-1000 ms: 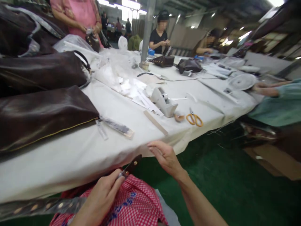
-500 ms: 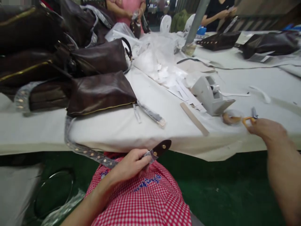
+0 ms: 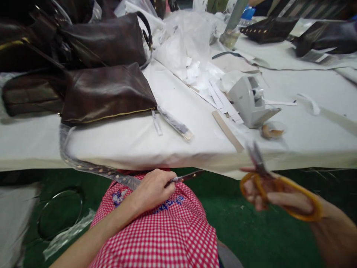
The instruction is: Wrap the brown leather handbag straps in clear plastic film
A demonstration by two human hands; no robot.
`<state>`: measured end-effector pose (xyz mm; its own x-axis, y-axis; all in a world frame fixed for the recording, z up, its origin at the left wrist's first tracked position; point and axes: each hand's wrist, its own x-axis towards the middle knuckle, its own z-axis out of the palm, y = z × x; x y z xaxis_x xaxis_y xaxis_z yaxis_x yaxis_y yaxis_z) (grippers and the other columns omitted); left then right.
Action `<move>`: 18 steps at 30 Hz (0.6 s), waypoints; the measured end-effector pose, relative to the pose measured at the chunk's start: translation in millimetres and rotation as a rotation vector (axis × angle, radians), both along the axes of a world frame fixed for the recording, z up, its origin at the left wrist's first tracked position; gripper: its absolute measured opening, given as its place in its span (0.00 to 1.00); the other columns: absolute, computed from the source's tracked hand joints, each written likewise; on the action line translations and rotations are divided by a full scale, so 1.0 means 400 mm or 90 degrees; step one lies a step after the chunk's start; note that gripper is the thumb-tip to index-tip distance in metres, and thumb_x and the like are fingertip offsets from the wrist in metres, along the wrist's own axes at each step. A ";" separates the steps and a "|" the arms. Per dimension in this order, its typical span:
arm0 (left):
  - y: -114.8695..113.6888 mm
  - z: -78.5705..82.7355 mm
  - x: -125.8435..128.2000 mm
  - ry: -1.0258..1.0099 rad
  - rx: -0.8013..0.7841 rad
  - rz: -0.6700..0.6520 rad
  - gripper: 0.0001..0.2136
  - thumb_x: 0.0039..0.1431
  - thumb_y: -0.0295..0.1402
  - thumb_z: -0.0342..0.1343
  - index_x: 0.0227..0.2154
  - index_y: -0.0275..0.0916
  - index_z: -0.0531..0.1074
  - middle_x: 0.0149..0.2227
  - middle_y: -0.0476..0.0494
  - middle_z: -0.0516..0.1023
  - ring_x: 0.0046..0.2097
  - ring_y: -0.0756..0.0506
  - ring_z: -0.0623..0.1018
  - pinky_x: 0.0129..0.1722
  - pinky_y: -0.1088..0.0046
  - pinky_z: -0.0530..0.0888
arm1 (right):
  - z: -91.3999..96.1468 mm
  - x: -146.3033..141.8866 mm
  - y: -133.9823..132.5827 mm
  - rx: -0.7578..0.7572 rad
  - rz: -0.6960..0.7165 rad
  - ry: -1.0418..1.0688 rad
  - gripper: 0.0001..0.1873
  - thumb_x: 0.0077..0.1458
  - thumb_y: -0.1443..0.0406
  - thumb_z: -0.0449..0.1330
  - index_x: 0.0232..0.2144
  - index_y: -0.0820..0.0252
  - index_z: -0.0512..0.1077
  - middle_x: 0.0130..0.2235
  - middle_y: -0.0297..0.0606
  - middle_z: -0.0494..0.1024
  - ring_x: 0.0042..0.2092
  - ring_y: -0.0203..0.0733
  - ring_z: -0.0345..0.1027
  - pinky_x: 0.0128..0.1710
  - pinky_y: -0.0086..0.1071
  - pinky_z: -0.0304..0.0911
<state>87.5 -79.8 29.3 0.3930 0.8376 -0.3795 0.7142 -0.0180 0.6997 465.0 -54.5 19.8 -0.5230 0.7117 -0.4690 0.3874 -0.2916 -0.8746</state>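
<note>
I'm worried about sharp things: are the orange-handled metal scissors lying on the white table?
No, the person's bare right hand holds the orange-handled metal scissors by their handles.

A pale grey plastic tape dispenser (image 3: 241, 102) stands on a table (image 3: 301, 82) covered in white sheeting. Just in front of the dispenser, toward its right, lies a small curved tan piece (image 3: 272, 132), too blurred to identify. A flat beige strip (image 3: 227, 131) lies to the dispenser's front left, with narrow white paper strips (image 3: 223, 102) just left of it. Crumpled translucent plastic bags (image 3: 189, 37) heap up behind and left of the dispenser; a grey pole (image 3: 235, 16) rises behind it. A dark brown gold-studded leather bag (image 3: 267, 30) sits farther back, slightly right.
</note>
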 end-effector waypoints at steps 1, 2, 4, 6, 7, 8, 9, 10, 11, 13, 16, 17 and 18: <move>0.000 -0.001 0.003 0.001 -0.008 -0.010 0.07 0.54 0.29 0.46 0.22 0.38 0.63 0.23 0.51 0.66 0.26 0.51 0.65 0.29 0.73 0.57 | 0.000 -0.047 -0.027 -0.115 0.057 0.069 0.40 0.48 0.47 0.63 0.59 0.55 0.58 0.39 0.44 0.74 0.37 0.45 0.74 0.29 0.33 0.67; 0.000 -0.002 0.005 -0.013 -0.035 -0.026 0.07 0.54 0.29 0.46 0.21 0.38 0.62 0.22 0.52 0.64 0.26 0.51 0.64 0.27 0.73 0.56 | -0.002 -0.089 -0.045 -0.200 0.108 0.111 0.39 0.48 0.49 0.64 0.58 0.57 0.59 0.41 0.45 0.73 0.40 0.45 0.73 0.32 0.33 0.68; 0.005 -0.001 0.005 -0.069 -0.108 -0.059 0.08 0.53 0.30 0.46 0.20 0.38 0.59 0.21 0.53 0.61 0.24 0.52 0.61 0.25 0.75 0.55 | -0.011 -0.155 -0.060 -0.315 0.173 0.143 0.35 0.46 0.50 0.66 0.52 0.60 0.65 0.38 0.41 0.73 0.35 0.38 0.71 0.29 0.28 0.67; 0.011 0.002 -0.001 -0.119 -0.165 -0.084 0.10 0.54 0.32 0.46 0.19 0.39 0.58 0.20 0.54 0.58 0.23 0.52 0.59 0.22 0.76 0.54 | -0.023 -0.192 -0.053 -0.367 0.205 0.146 0.34 0.41 0.48 0.68 0.46 0.62 0.68 0.33 0.36 0.72 0.28 0.31 0.66 0.23 0.23 0.64; 0.013 0.003 -0.005 -0.134 -0.186 -0.093 0.10 0.54 0.33 0.47 0.19 0.39 0.58 0.20 0.54 0.58 0.23 0.53 0.59 0.22 0.76 0.54 | -0.029 -0.201 -0.047 -0.382 0.215 0.146 0.36 0.39 0.46 0.69 0.44 0.62 0.68 0.32 0.34 0.72 0.25 0.29 0.64 0.21 0.21 0.63; 0.016 0.003 -0.010 -0.144 -0.203 -0.101 0.10 0.53 0.33 0.47 0.19 0.39 0.58 0.20 0.54 0.57 0.23 0.53 0.59 0.21 0.76 0.54 | -0.035 -0.204 -0.041 -0.390 0.222 0.144 0.37 0.38 0.45 0.69 0.44 0.62 0.68 0.31 0.34 0.72 0.24 0.28 0.63 0.21 0.20 0.62; 0.017 0.002 -0.014 -0.150 -0.217 -0.108 0.10 0.53 0.33 0.48 0.19 0.39 0.58 0.20 0.54 0.57 0.23 0.53 0.58 0.20 0.76 0.54 | -0.040 -0.203 -0.035 -0.397 0.230 0.141 0.38 0.37 0.43 0.69 0.45 0.63 0.68 0.31 0.34 0.73 0.24 0.28 0.64 0.20 0.20 0.62; 0.017 0.001 -0.017 -0.154 -0.229 -0.115 0.09 0.52 0.33 0.48 0.19 0.39 0.58 0.20 0.54 0.57 0.22 0.53 0.58 0.20 0.76 0.54 | -0.045 -0.199 -0.031 -0.402 0.239 0.137 0.39 0.39 0.42 0.67 0.45 0.63 0.68 0.32 0.35 0.73 0.24 0.28 0.64 0.20 0.20 0.63; 0.017 -0.001 -0.020 -0.159 -0.238 -0.118 0.09 0.52 0.33 0.48 0.20 0.39 0.59 0.19 0.54 0.57 0.22 0.53 0.58 0.20 0.76 0.54 | -0.048 -0.193 -0.029 -0.406 0.249 0.135 0.39 0.40 0.41 0.66 0.46 0.63 0.68 0.32 0.35 0.73 0.24 0.29 0.66 0.20 0.20 0.63; 0.016 -0.007 -0.023 -0.171 -0.247 -0.124 0.07 0.51 0.32 0.48 0.20 0.38 0.61 0.19 0.54 0.58 0.22 0.53 0.58 0.20 0.76 0.54 | -0.054 -0.184 -0.030 -0.401 0.267 0.147 0.39 0.43 0.39 0.63 0.46 0.63 0.68 0.33 0.36 0.73 0.23 0.29 0.67 0.20 0.20 0.63; 0.016 -0.013 -0.023 -0.194 -0.275 -0.149 0.05 0.48 0.29 0.49 0.20 0.38 0.63 0.19 0.54 0.59 0.22 0.53 0.58 0.20 0.75 0.54 | -0.059 -0.182 -0.038 -0.387 0.289 0.178 0.42 0.44 0.36 0.59 0.49 0.63 0.68 0.33 0.37 0.73 0.23 0.28 0.68 0.20 0.19 0.62; 0.017 -0.013 -0.023 -0.201 -0.287 -0.162 0.04 0.47 0.29 0.49 0.20 0.38 0.63 0.19 0.54 0.59 0.22 0.53 0.58 0.20 0.75 0.53 | -0.061 -0.184 -0.041 -0.387 0.293 0.185 0.43 0.44 0.36 0.59 0.50 0.63 0.67 0.33 0.37 0.73 0.23 0.28 0.68 0.20 0.19 0.62; 0.019 -0.013 -0.022 -0.208 -0.300 -0.173 0.04 0.47 0.29 0.49 0.19 0.38 0.62 0.19 0.54 0.59 0.22 0.53 0.58 0.20 0.75 0.53 | -0.064 -0.188 -0.044 -0.389 0.295 0.188 0.43 0.44 0.36 0.59 0.50 0.63 0.68 0.33 0.36 0.73 0.23 0.27 0.67 0.20 0.19 0.62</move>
<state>78.7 -72.3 24.2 0.7261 0.4640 -0.5073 0.4752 0.1946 0.8581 389.9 -72.2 -5.7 -0.8635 0.0571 -0.5011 0.3642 -0.6166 -0.6980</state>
